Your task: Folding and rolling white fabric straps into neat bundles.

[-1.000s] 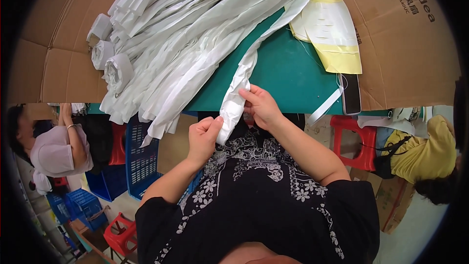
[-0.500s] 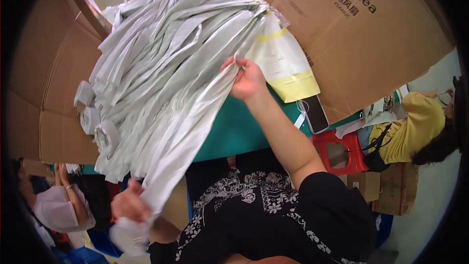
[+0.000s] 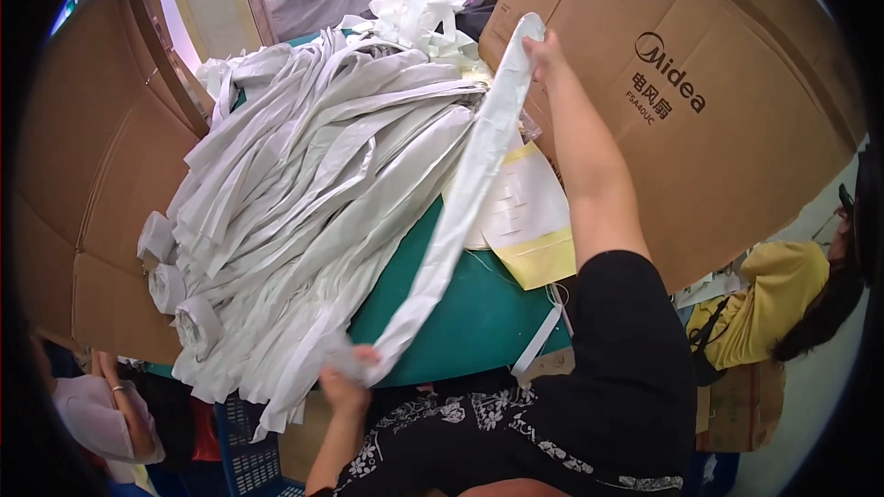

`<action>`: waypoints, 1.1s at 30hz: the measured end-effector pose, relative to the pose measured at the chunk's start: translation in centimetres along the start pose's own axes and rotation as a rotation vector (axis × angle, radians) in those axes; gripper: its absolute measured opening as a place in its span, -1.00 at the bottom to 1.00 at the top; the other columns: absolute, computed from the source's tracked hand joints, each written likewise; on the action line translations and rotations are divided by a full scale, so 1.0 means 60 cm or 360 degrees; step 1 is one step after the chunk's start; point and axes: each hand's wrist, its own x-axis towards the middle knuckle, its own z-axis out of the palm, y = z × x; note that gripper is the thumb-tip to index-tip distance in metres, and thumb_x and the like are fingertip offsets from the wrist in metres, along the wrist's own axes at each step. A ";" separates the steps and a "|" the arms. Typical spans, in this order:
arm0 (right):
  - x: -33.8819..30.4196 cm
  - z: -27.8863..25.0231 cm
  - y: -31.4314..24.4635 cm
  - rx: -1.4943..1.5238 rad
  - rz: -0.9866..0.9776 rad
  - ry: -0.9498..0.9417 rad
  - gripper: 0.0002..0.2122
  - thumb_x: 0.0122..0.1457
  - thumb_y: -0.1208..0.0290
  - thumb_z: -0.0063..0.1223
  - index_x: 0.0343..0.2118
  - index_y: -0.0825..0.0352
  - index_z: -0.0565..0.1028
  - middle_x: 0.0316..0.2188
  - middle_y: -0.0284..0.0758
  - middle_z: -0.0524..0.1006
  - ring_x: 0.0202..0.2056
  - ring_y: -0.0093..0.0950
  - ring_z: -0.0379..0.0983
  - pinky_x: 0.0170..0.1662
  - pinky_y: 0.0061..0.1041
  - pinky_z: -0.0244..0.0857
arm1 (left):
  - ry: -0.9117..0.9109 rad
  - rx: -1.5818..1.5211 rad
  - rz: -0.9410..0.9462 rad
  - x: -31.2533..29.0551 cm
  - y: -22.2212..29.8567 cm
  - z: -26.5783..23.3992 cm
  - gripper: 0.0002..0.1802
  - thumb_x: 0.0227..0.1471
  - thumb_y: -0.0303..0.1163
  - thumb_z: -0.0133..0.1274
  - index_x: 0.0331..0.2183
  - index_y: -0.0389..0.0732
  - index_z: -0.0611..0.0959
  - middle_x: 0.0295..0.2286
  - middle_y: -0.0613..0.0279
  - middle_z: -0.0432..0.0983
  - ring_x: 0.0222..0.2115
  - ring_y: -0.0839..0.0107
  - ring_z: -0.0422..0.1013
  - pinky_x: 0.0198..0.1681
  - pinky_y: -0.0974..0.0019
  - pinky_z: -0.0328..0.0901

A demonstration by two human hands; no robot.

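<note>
A long white fabric strip (image 3: 453, 225) is stretched diagonally between my hands over the green tabletop (image 3: 488, 304). Its far end is gripped by my right hand (image 3: 545, 53), raised in front of the cardboard sheet. Close to my body, my left hand (image 3: 346, 385) is closed on the near end, where a blurred white bundle, perhaps a roll, shows at the fingers. Left of the strip, a big heap of pale strips (image 3: 304, 147) covers the table and hangs over its front edge. Several small white rolls (image 3: 195, 327) sit along the heap's left side.
A large brown cardboard sheet (image 3: 737, 156) rises at the right, and another cardboard wall (image 3: 110, 193) at the left. A yellow-banded white paper sheet (image 3: 525, 212) lies under my right arm. Below the table is a blue crate (image 3: 253, 456). People sit at both sides, one in yellow (image 3: 764, 299).
My right hand has moved up and away, lifting the strip's far end off the heap. My left hand has come up and rightward with the near end.
</note>
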 end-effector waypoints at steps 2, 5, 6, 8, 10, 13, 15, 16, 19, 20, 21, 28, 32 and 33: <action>0.074 -0.064 0.017 -0.1237 -0.0318 0.0628 -0.59 0.09 0.52 0.00 0.02 0.41 0.24 -0.15 -0.13 0.43 -0.13 -0.31 0.38 -0.05 -0.36 0.28 | -0.0400 0.0737 0.0540 0.031 -0.061 0.044 -0.59 0.15 -0.16 -0.19 -0.39 -0.34 0.56 -0.42 0.12 0.48 -0.38 0.26 0.42 -0.29 0.30 0.28; -0.012 -0.111 0.065 -0.1357 -0.0326 0.0088 -0.61 0.06 0.41 0.06 -0.05 0.43 0.31 -0.26 -0.24 0.46 -0.24 -0.46 0.40 -0.17 -0.52 0.31 | -0.0655 0.0653 0.0737 0.041 -0.049 0.097 -0.63 0.18 -0.27 -0.23 -0.42 -0.37 0.52 -0.40 0.11 0.43 -0.30 0.24 0.36 -0.20 0.33 0.21; -0.043 -0.146 0.074 -0.1255 -0.0380 -0.0338 -0.64 0.05 0.36 0.09 -0.11 0.43 0.37 -0.31 -0.28 0.48 -0.29 -0.52 0.41 -0.23 -0.56 0.32 | -0.0684 0.0645 0.0725 0.040 -0.046 0.095 -0.63 0.18 -0.27 -0.23 -0.42 -0.37 0.52 -0.40 0.11 0.43 -0.30 0.24 0.36 -0.20 0.33 0.21; -0.254 -0.093 0.022 -0.1563 -0.0296 -0.0688 -0.73 0.08 0.27 0.03 -0.30 0.41 0.49 -0.48 -0.36 0.50 -0.44 -0.62 0.40 -0.38 -0.62 0.31 | -0.0611 0.0717 0.0732 0.021 -0.036 0.066 -0.66 0.19 -0.30 -0.26 -0.37 -0.36 0.51 -0.37 0.10 0.40 -0.31 0.27 0.34 -0.20 0.33 0.21; -0.406 -0.084 0.019 -0.1599 0.0556 -0.1064 -0.66 0.13 0.15 -0.06 -0.46 0.37 0.54 -0.62 -0.39 0.50 -0.60 -0.63 0.40 -0.50 -0.61 0.32 | -0.0472 0.0698 0.0444 0.016 -0.050 0.037 -0.75 0.17 -0.39 -0.28 -0.33 -0.34 0.46 -0.32 0.12 0.37 -0.30 0.32 0.32 -0.17 0.35 0.19; -0.625 -0.076 0.023 -0.1355 0.1570 -0.1559 -0.52 0.18 0.02 -0.18 -0.42 0.44 0.54 -0.51 -0.27 0.56 -0.53 -0.56 0.49 -0.42 -0.61 0.38 | -0.0357 0.0350 0.0257 0.005 -0.064 0.023 -0.88 0.10 -0.50 -0.22 -0.35 -0.30 0.42 -0.32 0.15 0.35 -0.25 0.32 0.29 -0.09 0.30 0.16; -0.737 -0.081 0.079 -0.0602 0.2028 -0.1339 -0.39 0.16 -0.12 -0.27 -0.18 0.49 0.41 -0.34 -0.13 0.53 -0.37 -0.40 0.51 -0.30 -0.50 0.41 | -0.0374 0.0069 0.0274 0.008 -0.068 0.033 -0.91 0.07 -0.51 -0.18 -0.36 -0.29 0.42 -0.30 0.13 0.34 -0.19 0.30 0.27 -0.04 0.23 0.14; -0.778 -0.074 0.110 -0.0042 0.2245 -0.1136 -0.39 0.16 -0.13 -0.28 -0.10 0.48 0.35 -0.26 -0.09 0.50 -0.29 -0.34 0.48 -0.21 -0.43 0.37 | -0.0393 0.0174 0.0346 0.004 -0.059 0.041 -0.91 0.05 -0.50 -0.14 -0.35 -0.28 0.42 -0.28 0.12 0.34 -0.16 0.28 0.26 -0.01 0.23 0.11; -0.859 -0.020 0.173 0.0991 0.2310 -0.0621 -0.49 0.19 -0.03 -0.26 0.01 0.31 0.25 -0.11 -0.12 0.42 -0.08 -0.24 0.36 0.03 -0.22 0.19 | -0.0599 0.0343 0.0666 -0.003 -0.037 0.033 -0.84 -0.03 -0.56 -0.08 -0.31 -0.24 0.49 -0.17 0.08 0.33 -0.08 0.23 0.25 0.01 0.30 0.09; -0.866 0.002 0.176 0.0940 0.2177 -0.0484 -0.55 0.20 0.01 -0.24 0.00 0.26 0.27 -0.12 -0.15 0.43 -0.07 -0.25 0.35 0.03 -0.21 0.17 | -0.0524 0.0513 0.0682 -0.004 -0.019 0.021 -0.81 -0.08 -0.57 -0.02 -0.31 -0.22 0.50 -0.16 0.08 0.31 -0.06 0.22 0.23 0.02 0.29 0.08; -0.873 0.009 0.194 0.0967 0.2109 -0.0384 -0.67 0.21 0.12 -0.19 -0.06 0.20 0.30 -0.14 -0.22 0.44 -0.07 -0.28 0.34 0.04 -0.18 0.16 | -0.0452 0.0683 0.0698 -0.008 -0.003 0.005 -0.77 -0.12 -0.58 0.04 -0.31 -0.20 0.52 -0.15 0.08 0.30 -0.05 0.21 0.22 0.03 0.29 0.07; -0.893 0.052 0.203 0.0557 0.1869 -0.0401 -0.79 0.17 0.37 -0.05 -0.14 0.24 0.34 -0.26 -0.34 0.48 -0.28 -0.48 0.48 -0.29 -0.44 0.45 | 0.0115 0.0217 0.0196 -0.097 0.016 -0.111 -0.77 0.00 -0.60 -0.02 -0.21 -0.24 0.48 -0.34 0.25 0.41 -0.28 0.47 0.33 -0.17 0.46 0.21; -0.909 0.056 0.222 0.0501 0.1839 -0.0418 -0.80 0.17 0.41 -0.07 -0.14 0.25 0.34 -0.26 -0.35 0.48 -0.26 -0.51 0.47 -0.29 -0.46 0.46 | 0.0069 0.1197 0.0781 -0.146 0.045 -0.147 -0.89 -0.04 -0.59 0.04 -0.37 -0.29 0.58 -0.47 0.22 0.40 -0.44 0.48 0.33 -0.34 0.52 0.20; -0.909 0.058 0.220 0.0463 0.1809 -0.0419 -0.79 0.17 0.42 -0.07 -0.13 0.25 0.33 -0.26 -0.35 0.48 -0.25 -0.51 0.47 -0.29 -0.47 0.46 | 0.0109 0.1162 0.0700 -0.153 0.053 -0.140 -0.93 -0.09 -0.58 0.10 -0.44 -0.31 0.62 -0.52 0.23 0.40 -0.53 0.51 0.30 -0.44 0.53 0.17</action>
